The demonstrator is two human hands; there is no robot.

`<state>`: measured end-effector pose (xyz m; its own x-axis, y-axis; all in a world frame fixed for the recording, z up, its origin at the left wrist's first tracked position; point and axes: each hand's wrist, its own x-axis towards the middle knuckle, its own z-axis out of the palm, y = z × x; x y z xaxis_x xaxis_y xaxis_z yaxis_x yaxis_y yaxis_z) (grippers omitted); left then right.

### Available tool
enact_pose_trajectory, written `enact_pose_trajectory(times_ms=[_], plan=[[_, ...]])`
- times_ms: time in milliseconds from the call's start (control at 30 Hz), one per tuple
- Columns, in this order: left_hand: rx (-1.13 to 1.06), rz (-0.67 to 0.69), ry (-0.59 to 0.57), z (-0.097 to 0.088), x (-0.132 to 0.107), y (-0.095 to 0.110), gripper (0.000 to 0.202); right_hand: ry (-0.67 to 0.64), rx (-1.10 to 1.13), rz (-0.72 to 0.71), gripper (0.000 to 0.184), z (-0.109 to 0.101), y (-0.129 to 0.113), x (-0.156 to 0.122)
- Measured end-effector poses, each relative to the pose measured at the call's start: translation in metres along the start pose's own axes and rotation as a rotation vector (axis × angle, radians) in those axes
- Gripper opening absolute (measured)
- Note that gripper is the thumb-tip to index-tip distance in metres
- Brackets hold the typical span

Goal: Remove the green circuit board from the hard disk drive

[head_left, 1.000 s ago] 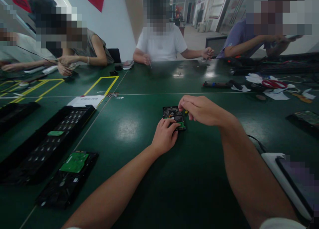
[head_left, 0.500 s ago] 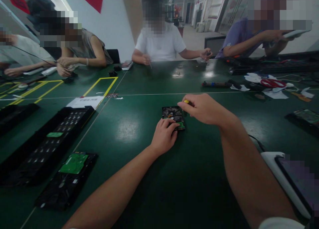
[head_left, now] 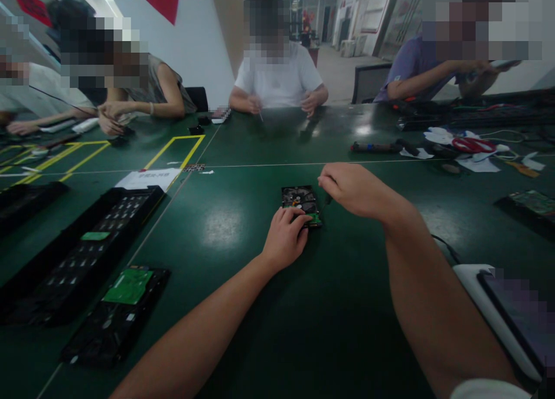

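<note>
A hard drive point(head_left: 298, 195), black with a strip of green circuit board, lies flat on the green table. My left hand point(head_left: 284, 237) grips its near end, fingers over the top and thumb along the board. Beside the drive's right edge, my right hand point(head_left: 347, 189) is closed around a screwdriver point(head_left: 326, 200). Its handle is mostly hidden in the fist; the dark lower part points down toward the drive's right side. Whether the tip touches the drive, I cannot tell. Another hard drive point(head_left: 115, 318) with a green board lies at the lower left.
Long black trays point(head_left: 143, 205) stand on the left, near a white paper sheet point(head_left: 151, 178). On the right are a phone point(head_left: 515, 318) on a white stand, another drive point(head_left: 533, 205), an electric screwdriver point(head_left: 375, 147), gloves and cables. Several people sit across the table point(head_left: 243, 306).
My right hand has turned over the screwdriver, and its yellow handle end no longer shows. My left hand and the drive stay put. The person opposite has drawn one hand inward.
</note>
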<state>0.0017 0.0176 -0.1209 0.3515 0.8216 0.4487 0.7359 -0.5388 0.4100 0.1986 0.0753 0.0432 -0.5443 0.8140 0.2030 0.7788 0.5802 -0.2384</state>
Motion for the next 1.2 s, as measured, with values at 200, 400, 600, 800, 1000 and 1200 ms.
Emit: enact_pose_trajectory(times_ms=[200,400,600,800,1000,1200], plan=[[0.007,0.004,0.008,0.0008,0.0,-0.0005,0.034,-0.045,0.09,-0.049,0.012,0.0007,-0.0037,-0.003],[0.003,0.0,0.004,0.0004,-0.0002,-0.0011,0.035,-0.071,0.099,-0.072,0.017,0.0002,-0.0013,-0.0063],[0.01,0.006,0.003,0.0015,-0.0003,-0.0014,0.034,-0.059,0.065,-0.049,0.012,0.0003,0.0,-0.0059],[0.006,0.003,0.003,0.0017,-0.0001,-0.0016,0.034,-0.065,0.082,-0.056,0.019,-0.0011,-0.0022,-0.0076],[-0.006,0.0,0.014,0.0005,0.0,-0.0001,0.033,-0.024,0.09,-0.022,0.013,0.0007,-0.0021,-0.0065],[-0.057,-0.005,0.044,0.0,0.0004,0.0004,0.026,-0.039,0.095,-0.045,0.015,0.0012,-0.0027,-0.0077]])
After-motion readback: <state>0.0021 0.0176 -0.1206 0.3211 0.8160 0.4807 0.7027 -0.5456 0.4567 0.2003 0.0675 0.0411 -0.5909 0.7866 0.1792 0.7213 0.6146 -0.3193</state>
